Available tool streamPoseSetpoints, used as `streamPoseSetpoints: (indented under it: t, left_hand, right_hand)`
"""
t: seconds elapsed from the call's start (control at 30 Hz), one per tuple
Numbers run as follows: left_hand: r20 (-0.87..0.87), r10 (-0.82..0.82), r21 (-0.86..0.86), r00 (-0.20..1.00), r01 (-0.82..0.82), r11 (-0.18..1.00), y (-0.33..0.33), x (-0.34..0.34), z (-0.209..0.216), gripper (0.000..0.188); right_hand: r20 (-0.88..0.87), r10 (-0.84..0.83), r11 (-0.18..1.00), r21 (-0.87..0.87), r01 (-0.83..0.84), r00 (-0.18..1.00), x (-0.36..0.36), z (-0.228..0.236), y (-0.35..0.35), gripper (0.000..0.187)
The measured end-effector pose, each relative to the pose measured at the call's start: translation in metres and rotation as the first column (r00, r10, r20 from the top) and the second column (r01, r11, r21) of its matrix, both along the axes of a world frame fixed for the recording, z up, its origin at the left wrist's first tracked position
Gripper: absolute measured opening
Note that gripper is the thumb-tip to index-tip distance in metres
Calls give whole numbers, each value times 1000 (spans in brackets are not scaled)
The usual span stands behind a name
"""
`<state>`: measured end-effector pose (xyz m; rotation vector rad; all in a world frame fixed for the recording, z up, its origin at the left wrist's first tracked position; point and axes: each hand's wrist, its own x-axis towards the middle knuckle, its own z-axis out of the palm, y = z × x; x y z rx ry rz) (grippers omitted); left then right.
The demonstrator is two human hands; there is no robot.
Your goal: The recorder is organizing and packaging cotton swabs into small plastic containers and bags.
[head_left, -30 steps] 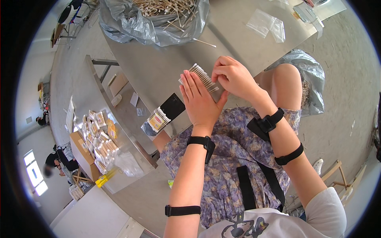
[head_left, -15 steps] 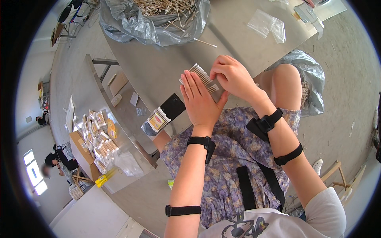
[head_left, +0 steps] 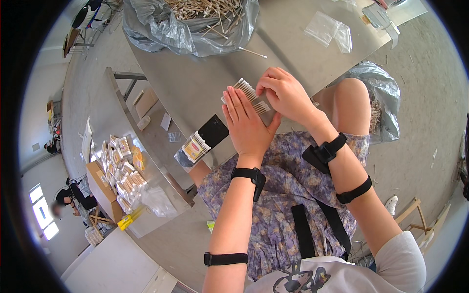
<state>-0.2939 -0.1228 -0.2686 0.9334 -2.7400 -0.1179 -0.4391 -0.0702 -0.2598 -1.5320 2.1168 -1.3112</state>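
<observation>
the left hand (head_left: 245,119) lies flat, palm down and fingers together, over a row of cotton swabs (head_left: 248,89) on the metal worktop (head_left: 190,80); its grip closes around nothing. the right hand (head_left: 286,95) curls its fingertips at the row's right side; i cannot tell whether that grip pinches a swab. left of the left wrist, a packet of cotton swabs (head_left: 196,148) bears a yellow label with a red oval, its lettering too small to read, beside a black rectangle (head_left: 213,132). loose swabs (head_left: 207,10) fill a grey plastic bag (head_left: 181,41) beyond the hands.
</observation>
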Motion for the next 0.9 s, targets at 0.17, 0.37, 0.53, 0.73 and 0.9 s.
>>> streamPoseSetpoints:
  t: [0.17, 0.37, 0.53, 0.73, 0.9]
  left_hand:
    - [-1, 2, 3, 1000, -2, 1000, 0, 0, 0, 106]
    - [-1, 3, 3, 1000, -3, 1000, 0, 0, 1, 106]
    - [-4, 1, 7, 1000, -1, 1000, 0, 0, 1, 106]
    - [-7, 1, 9, 1000, -1, 1000, 0, 0, 2, 105]
    - [-7, -1, 5, 1000, 1, 1000, 0, -1, 2, 105]
  right_hand:
    - [-13, -4, 1000, -2, 4, 1000, 0, -1, 0, 9]
    - [-31, 12, 1000, 5, -12, 999, 0, -2, 0, 8]
    - [-15, -35, 999, -13, 34, 999, 1, -1, -2, 9]
    - [-36, -8, 1000, 24, 9, 999, 0, -2, -2, 14]
    - [-71, -11, 1000, 5, 12, 997, 1, -2, -3, 10]
